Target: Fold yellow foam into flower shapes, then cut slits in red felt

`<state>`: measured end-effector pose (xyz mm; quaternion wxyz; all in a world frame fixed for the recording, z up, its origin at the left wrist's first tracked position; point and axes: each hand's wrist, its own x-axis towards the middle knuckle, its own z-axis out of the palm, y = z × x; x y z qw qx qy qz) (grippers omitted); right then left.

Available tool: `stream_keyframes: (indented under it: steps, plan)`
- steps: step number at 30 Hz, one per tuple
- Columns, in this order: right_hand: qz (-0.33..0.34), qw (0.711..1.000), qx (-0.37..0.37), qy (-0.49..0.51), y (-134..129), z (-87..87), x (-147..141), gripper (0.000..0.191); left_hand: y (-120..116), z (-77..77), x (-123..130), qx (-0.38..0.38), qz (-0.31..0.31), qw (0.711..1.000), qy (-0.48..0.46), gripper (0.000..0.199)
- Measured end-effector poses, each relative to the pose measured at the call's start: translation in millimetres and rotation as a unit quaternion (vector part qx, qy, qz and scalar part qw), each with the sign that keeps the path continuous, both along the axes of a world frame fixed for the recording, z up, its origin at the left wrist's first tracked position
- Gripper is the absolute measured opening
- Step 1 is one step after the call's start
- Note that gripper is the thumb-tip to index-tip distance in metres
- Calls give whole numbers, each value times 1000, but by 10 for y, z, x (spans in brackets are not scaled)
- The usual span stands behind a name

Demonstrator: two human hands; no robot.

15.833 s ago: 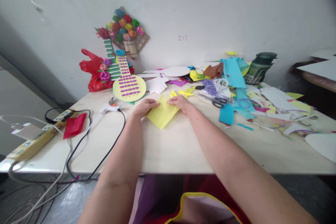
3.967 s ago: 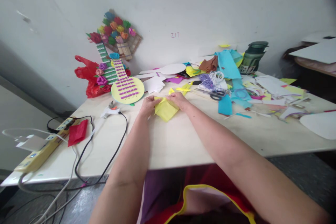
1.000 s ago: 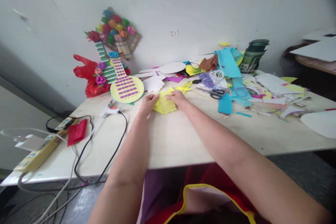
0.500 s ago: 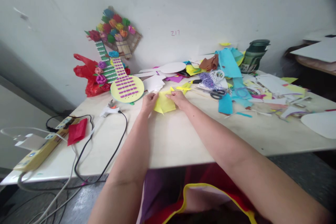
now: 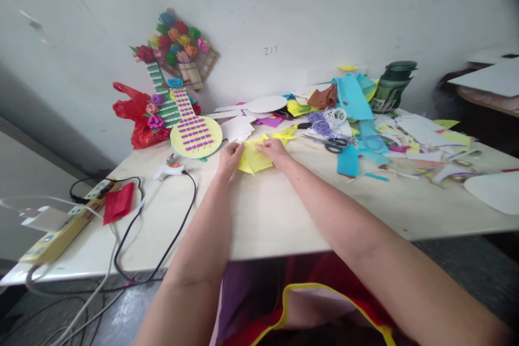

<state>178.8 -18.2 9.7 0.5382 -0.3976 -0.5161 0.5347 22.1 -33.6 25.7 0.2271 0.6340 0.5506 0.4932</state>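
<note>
Yellow paper [image 5: 254,160] at the centre of the frame is pinched by the left hand [image 5: 231,158] and right hand [image 5: 272,152].

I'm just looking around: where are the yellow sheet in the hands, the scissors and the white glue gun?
Yellow sheet [image 5: 254,160]: head view, middle of its showing face.
Scissors [image 5: 335,145]: head view, on the dark handles.
White glue gun [image 5: 169,172]: head view, on its body.
</note>
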Motion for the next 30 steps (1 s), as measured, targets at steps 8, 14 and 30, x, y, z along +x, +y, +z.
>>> stream_keyframes:
  steps: [8, 14, 30]
  plan:
    - [2, 1000, 3, -13, -8, 14, 7, 18, -17, 13, 23, -10, -4, 1000, -24, 24]
    - [19, 1000, 8, -9, -33, 33, -6, 16, 33, -42, 9, -5, 8, 999, -46, 24]
    - [39, 996, 84, 18, 6, -19, -33, 27, 29, -39, 37, -39, -9, 984, -174, 24]
